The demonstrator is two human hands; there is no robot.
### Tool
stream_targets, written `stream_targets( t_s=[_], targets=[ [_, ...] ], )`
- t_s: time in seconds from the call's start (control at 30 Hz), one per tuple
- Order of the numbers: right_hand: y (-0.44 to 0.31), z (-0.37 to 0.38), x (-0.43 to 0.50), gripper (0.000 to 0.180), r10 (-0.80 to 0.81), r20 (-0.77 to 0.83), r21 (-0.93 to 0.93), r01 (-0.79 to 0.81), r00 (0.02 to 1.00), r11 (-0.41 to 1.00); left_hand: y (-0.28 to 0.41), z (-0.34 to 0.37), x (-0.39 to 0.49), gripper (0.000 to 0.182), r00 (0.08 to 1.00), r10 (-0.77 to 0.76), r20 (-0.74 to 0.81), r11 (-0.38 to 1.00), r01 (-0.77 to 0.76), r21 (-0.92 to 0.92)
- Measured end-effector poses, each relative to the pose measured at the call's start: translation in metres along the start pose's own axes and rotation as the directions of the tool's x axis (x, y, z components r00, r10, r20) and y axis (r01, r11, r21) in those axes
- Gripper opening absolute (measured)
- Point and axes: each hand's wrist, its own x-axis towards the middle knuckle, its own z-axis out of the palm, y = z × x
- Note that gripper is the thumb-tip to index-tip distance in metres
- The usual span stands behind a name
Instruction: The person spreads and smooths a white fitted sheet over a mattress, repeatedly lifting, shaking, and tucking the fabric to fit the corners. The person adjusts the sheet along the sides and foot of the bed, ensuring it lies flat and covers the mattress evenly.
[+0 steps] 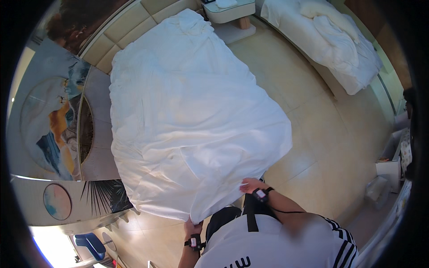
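Observation:
A white sheet or duvet cover (194,117) lies over the bed in front of me, wrinkled most towards the foot end. At its bottom edge my left hand (192,227) grips a gathered bit of the cloth, fingers closed. My right hand (250,185) is at the cloth's lower right edge, near my knee; whether its fingers pinch the fabric I cannot tell. A dark device is strapped to each wrist.
The padded headboard (134,26) stands at the far end. A white nightstand (231,12) is beside it. Another bed with rumpled white bedding (321,43) lies at the upper right. Tiled floor (301,134) runs between the beds. A blue chair (90,246) stands lower left.

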Motion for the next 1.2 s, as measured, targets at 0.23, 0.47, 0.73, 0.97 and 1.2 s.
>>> stream_targets(
  t_s=[0.23, 0.47, 0.73, 0.97, 1.2],
  targets=[
    [0.082, 0.131, 0.026, 0.051, 0.322, 0.012, 0.397, -0.3, 0.947, 0.867, -0.02, -0.056, -0.043, 0.031, 0.996, -0.084, 0.04, 0.948, 0.093, -0.306],
    [0.132, 0.211, -0.01, 0.03, 0.13, -0.161, 0.282, -0.081, 0.978, 0.956, -0.062, -0.139, -0.077, 0.029, 0.953, -0.304, 0.002, 0.937, 0.299, -0.18],
    [0.137, 0.22, -0.023, 0.021, -0.04, -0.092, 0.455, 0.078, 0.995, 0.887, -0.091, -0.16, -0.084, 0.025, 0.948, -0.265, 0.178, 0.926, 0.302, -0.227],
    [0.154, 0.198, -0.046, 0.031, -0.223, -0.011, 0.54, 0.193, 0.975, 0.819, -0.104, -0.156, -0.092, 0.032, 0.941, -0.329, 0.081, 0.891, 0.338, -0.303],
    [0.21, 0.123, -0.118, 0.038, -0.066, 0.082, 0.544, 0.011, 0.994, 0.839, -0.105, -0.122, -0.104, 0.034, 0.908, -0.418, 0.006, 0.787, 0.366, -0.496]
  ],
)
